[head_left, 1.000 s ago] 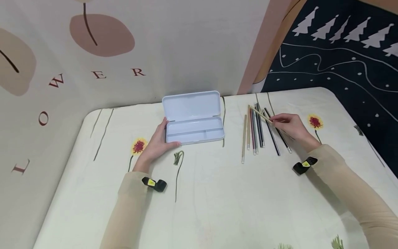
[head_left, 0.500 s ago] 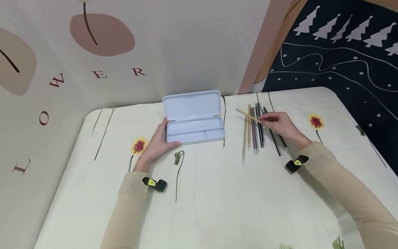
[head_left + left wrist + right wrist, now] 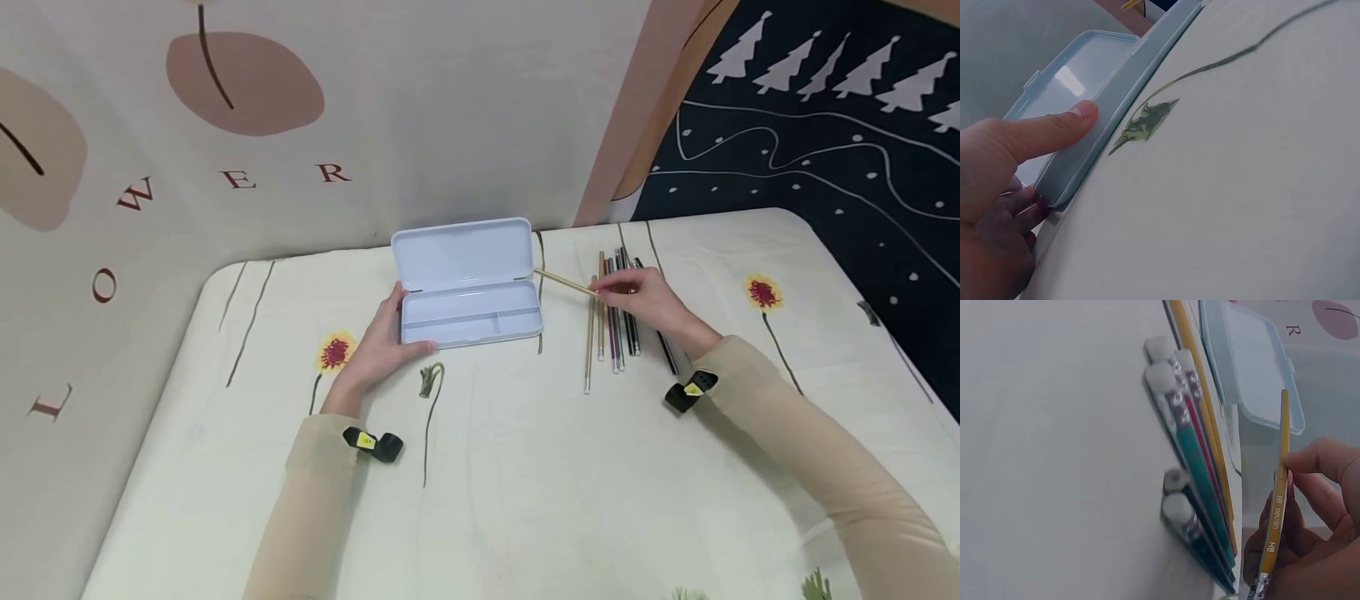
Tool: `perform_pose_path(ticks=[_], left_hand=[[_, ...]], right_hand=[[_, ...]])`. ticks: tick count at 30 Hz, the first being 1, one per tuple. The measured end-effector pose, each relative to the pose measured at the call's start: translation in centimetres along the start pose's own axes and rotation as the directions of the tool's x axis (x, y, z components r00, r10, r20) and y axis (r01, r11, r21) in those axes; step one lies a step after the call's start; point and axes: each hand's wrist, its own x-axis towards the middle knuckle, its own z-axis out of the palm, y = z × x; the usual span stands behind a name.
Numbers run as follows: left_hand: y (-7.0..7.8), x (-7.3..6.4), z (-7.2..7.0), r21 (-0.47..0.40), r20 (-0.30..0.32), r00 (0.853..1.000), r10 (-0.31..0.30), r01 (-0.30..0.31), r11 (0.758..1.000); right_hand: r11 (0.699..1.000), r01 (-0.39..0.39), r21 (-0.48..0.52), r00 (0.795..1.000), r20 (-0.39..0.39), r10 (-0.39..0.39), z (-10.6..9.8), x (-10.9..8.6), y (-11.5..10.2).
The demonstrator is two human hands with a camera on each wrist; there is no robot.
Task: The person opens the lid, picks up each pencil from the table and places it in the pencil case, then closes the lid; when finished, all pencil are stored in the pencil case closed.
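Observation:
An open pale blue pencil case (image 3: 462, 254) stands near the back of the table, its lid tilted up and its divided tray bare. My left hand (image 3: 378, 346) grips the case's left end, thumb on the front wall (image 3: 1104, 119) and fingers round the corner. Between thumb and fingertips my right hand (image 3: 641, 298) pinches a yellow HB pencil (image 3: 1277, 500). That pencil is raised above the loose pencils, its far end close to the case's right side. Under and beside the right hand lie several pencils (image 3: 615, 321), yellow, red, green and dark, most with white erasers toward me.
A pale cloth (image 3: 510, 467) printed with flowers and stems covers the table. Right behind the case rises a light wall hanging (image 3: 480, 108) with letters; a dark one (image 3: 810, 158) with white trees hangs at the right.
My right hand has moved left across the loose pencils, carrying the yellow pencil from their right side toward the case. The left hand and the case have stayed in place.

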Motion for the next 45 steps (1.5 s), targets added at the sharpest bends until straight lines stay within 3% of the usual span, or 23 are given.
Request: perform_pose_path(ticks=[9, 19, 28, 45], left_hand=[[0.1, 0.0, 0.0, 0.001, 0.0, 1.0, -0.004, 0.004, 1.0], [0.1, 0.1, 0.1, 0.001, 0.002, 1.0, -0.002, 0.002, 1.0], [0.1, 0.1, 0.1, -0.012, -0.013, 1.0, 0.015, -0.015, 1.0], [-0.2, 0.0, 0.1, -0.03, -0.024, 1.0, 0.001, -0.002, 1.0]], right_hand=[[0.999, 0.035, -0.003, 0.999, 0.02, -0.035, 1.9, 0.9, -0.6], [0.999, 0.017, 0.042, 0.998, 0.062, -0.019, 4.0, 1.9, -1.4], [0.994, 0.019, 0.105, 0.995, 0.095, -0.029, 6.0, 3.3, -3.1], [0.992, 0.073, 0.102, 0.98, 0.177, -0.09, 9.3, 5.9, -6.0]])
